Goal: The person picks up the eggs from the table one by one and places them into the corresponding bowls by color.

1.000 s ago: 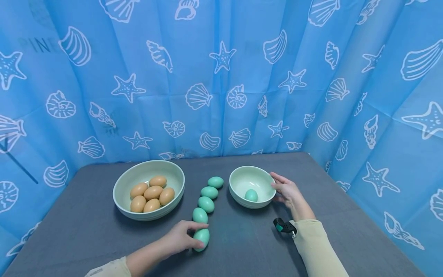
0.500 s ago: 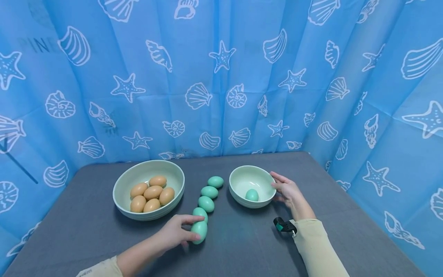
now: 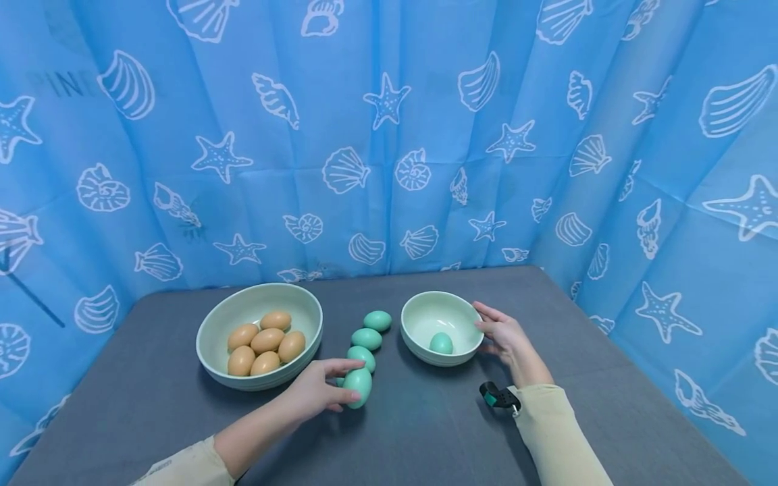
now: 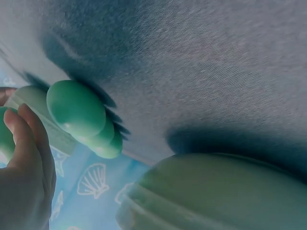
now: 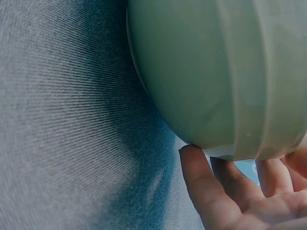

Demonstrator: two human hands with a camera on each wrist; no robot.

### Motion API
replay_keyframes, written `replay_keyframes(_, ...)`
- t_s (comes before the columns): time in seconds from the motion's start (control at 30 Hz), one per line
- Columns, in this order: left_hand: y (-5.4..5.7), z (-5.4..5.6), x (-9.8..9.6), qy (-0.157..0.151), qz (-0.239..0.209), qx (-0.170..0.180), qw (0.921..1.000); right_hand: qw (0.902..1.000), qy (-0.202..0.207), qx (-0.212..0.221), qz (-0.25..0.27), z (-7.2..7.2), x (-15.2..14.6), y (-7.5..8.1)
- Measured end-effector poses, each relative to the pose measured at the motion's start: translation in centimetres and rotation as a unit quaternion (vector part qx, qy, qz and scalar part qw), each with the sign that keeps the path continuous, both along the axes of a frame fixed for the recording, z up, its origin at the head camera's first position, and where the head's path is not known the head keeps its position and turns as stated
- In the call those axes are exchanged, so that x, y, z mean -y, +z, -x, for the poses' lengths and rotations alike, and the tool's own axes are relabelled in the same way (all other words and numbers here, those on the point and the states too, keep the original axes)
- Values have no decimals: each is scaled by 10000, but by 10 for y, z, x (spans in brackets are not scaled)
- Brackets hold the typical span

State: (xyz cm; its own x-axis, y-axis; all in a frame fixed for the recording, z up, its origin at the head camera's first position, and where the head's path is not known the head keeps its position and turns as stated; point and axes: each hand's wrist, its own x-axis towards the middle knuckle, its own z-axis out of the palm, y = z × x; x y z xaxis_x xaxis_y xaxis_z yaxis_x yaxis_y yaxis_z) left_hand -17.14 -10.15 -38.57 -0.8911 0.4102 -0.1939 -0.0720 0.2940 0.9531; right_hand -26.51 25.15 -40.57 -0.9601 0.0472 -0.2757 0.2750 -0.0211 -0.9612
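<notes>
My left hand (image 3: 319, 390) pinches a green egg (image 3: 358, 387) between thumb and fingers, just above the table. Behind it, a row of several green eggs (image 3: 367, 339) runs away from me; the nearest is mostly hidden by the hand and the held egg. My right hand (image 3: 507, 341) holds the right side of the small pale green bowl (image 3: 440, 360), thumb at the rim. The right wrist view shows its fingertips (image 5: 192, 155) against the bowl's outer wall. One green egg (image 3: 441, 343) lies inside that bowl.
A larger pale green bowl (image 3: 209, 361) with several brown eggs (image 3: 267, 341) stands at left, close to my left hand. Grey cloth covers the table (image 3: 419, 432). A blue shell-patterned curtain (image 3: 377, 223) hangs behind and to the right. A black strap (image 3: 498, 396) sits by my right cuff.
My left hand has lifted the nearest green egg of the row and carried it away from me, off the table. The right hand stays at the small bowl.
</notes>
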Motion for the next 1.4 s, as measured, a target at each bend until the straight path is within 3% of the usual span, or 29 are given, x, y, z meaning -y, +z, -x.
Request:
replay_keyframes(0.17, 2, 4, -9, 45, -83, -55, 9999, 10000, -30, -19, 12, -1, 0, -1)
replay_keyframes(0.4, 2, 14, -23, 198, -203, 135, 9995, 9999, -53, 5, -98, 0, 1, -2)
replay_keyframes(0.8, 7, 28, -51, 320, -365, -155, 9987, 9998, -112, -27, -138, 2, 0, -3)
replay_keyframes(1.4, 13, 56, -95, 767, -618, 63, 9951, 9999, -77, -88, 76, 1, 0, -3)
